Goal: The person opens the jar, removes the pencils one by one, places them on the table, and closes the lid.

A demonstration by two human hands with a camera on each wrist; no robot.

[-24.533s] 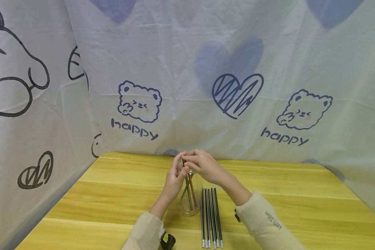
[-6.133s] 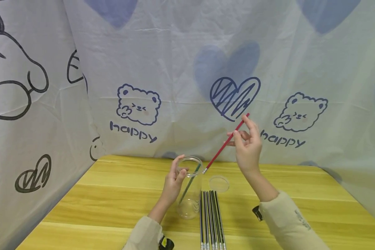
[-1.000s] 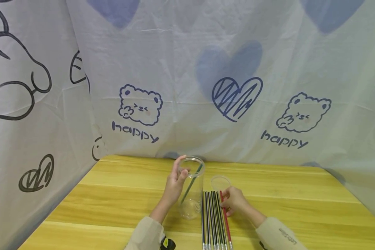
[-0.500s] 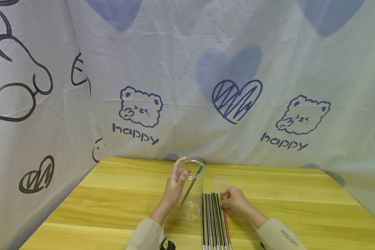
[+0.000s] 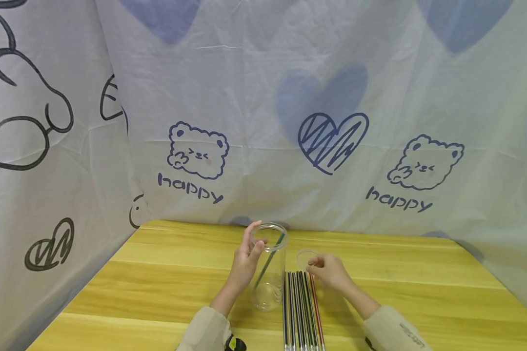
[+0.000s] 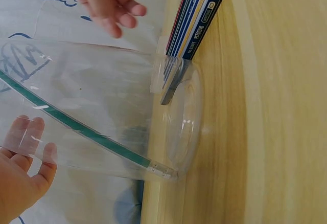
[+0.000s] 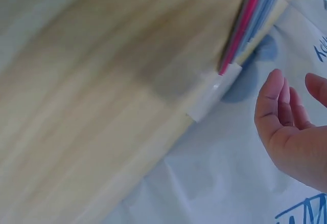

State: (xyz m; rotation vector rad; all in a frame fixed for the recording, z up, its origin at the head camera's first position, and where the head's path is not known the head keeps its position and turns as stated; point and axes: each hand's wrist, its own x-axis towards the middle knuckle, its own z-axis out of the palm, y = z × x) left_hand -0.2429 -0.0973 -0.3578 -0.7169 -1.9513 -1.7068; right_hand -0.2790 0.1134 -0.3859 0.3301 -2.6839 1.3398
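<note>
My left hand [image 5: 244, 261] grips the upper side of a tall clear plastic jar [image 5: 275, 278], thumb and fingers around it just below the rim. The jar stands upright and uncovered on the table. One green pencil [image 6: 82, 128] leans inside it, eraser end down. To the jar's right, several dark pencils [image 5: 299, 312] lie side by side, erasers toward me. A red pencil [image 5: 317, 312] forms the right end of that row. My right hand [image 5: 331, 273] hovers at the row's far end; in the right wrist view its relaxed fingers [image 7: 270, 98] hold nothing.
A round clear lid [image 5: 300, 252] lies flat beyond the pencils, partly behind my right hand. The wooden table [image 5: 158, 282] meets a white printed cloth [image 5: 254, 97] at its back edge, and another cloth hangs on the left.
The red pencil, earlier held beside the jar, now lies in the row. My right hand has released it and risen slightly away. The lid came off the jar earlier. The left hand stays put.
</note>
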